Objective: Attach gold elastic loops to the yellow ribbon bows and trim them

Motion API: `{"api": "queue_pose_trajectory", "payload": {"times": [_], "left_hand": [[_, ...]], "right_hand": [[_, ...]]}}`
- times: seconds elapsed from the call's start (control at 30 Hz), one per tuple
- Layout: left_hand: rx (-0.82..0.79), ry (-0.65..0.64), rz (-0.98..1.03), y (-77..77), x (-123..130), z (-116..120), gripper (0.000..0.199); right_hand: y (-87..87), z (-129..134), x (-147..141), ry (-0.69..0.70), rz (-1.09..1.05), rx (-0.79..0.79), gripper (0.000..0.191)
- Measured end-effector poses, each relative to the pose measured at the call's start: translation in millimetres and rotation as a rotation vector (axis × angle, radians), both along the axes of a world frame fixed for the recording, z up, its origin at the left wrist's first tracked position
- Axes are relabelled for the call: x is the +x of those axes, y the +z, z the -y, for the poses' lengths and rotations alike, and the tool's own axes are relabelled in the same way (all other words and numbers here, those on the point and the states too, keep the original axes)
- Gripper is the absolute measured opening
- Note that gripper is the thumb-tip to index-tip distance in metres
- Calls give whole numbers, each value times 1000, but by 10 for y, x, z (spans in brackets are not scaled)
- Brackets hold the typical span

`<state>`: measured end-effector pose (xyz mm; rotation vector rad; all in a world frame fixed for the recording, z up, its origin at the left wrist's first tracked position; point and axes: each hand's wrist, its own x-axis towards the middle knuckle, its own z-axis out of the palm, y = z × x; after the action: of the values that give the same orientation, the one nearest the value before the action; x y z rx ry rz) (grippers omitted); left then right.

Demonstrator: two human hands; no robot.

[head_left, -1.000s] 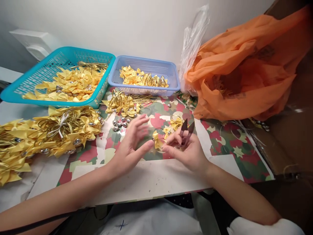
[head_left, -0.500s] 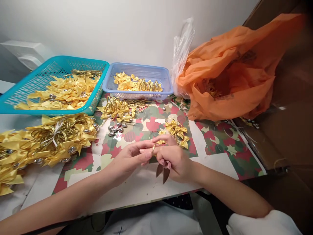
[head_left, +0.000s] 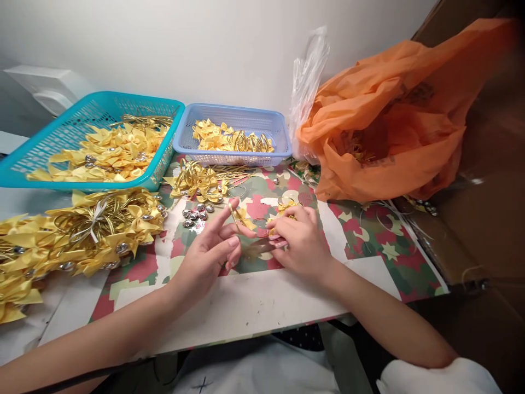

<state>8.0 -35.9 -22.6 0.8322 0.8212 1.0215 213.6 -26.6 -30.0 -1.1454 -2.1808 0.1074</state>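
My left hand point(head_left: 213, 246) has its fingers partly spread. A gold cord crosses its index and middle fingers, and a yellow ribbon bow point(head_left: 246, 217) on it hangs at their far side. In my right hand point(head_left: 301, 241) is a small pair of scissors point(head_left: 259, 248), its dark pointed blades towards the left hand; its handles are hidden in the palm. The right fingertips are bent down over a small pile of yellow ribbon bows point(head_left: 287, 206) with gold loops, partly covered by the hand. Whether they grip one I cannot tell.
Silver bells point(head_left: 197, 214) lie left of the hands, near gold-corded bows point(head_left: 192, 180). Behind stand a turquoise basket point(head_left: 162, 156) and a blue basket point(head_left: 233, 158). Bundled bows point(head_left: 131, 224) lie at left. An orange bag point(head_left: 369, 183) is at right.
My hands were together round a gold cord and have come apart. The right hand has moved forward over the bow pile, swinging the scissors' blades leftward; the left hand has lifted its bow.
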Motion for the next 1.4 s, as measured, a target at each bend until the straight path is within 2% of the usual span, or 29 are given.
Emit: {"api": "queue_pose_trajectory", "payload": {"times": [0.1,0.2,0.3,0.43,0.5,0.57,0.67,0.93,1.13,1.3,1.4], "left_hand": [[-55,118,-88,23,-2,-24,73],[-99,167,-158,30,-5,-53,69],[-107,184,-152,16,-4,-68,72],[-110,95,-145,-17,15,-60,87],[-96,20,-159,-27,30,-49,92],[-60,-40,-169,-26,46,-38,94],[-4,-73,-153,-12,67,-18,95],[53,-70,-114,9,85,20,90],[116,-37,-136,22,90,30,85],[147,-18,-130,31,88,42,84],[126,-66,-126,29,68,45,87]], "right_hand": [[-67,-47,-7,8,181,-69,16],[-61,-53,-19,26,97,-81,21],[21,-39,-32,25,-251,-226,21],[129,-52,-40,29,-845,-616,37],[138,-73,-42,78,-1025,-749,46],[124,-90,-45,111,-1109,-822,50],[99,-87,-56,146,-1123,-852,52],[101,-26,-87,208,-973,-803,50],[94,-15,-83,267,-1010,-792,47],[82,-3,-87,269,-1015,-771,45],[81,8,-99,242,-981,-741,45]]}}
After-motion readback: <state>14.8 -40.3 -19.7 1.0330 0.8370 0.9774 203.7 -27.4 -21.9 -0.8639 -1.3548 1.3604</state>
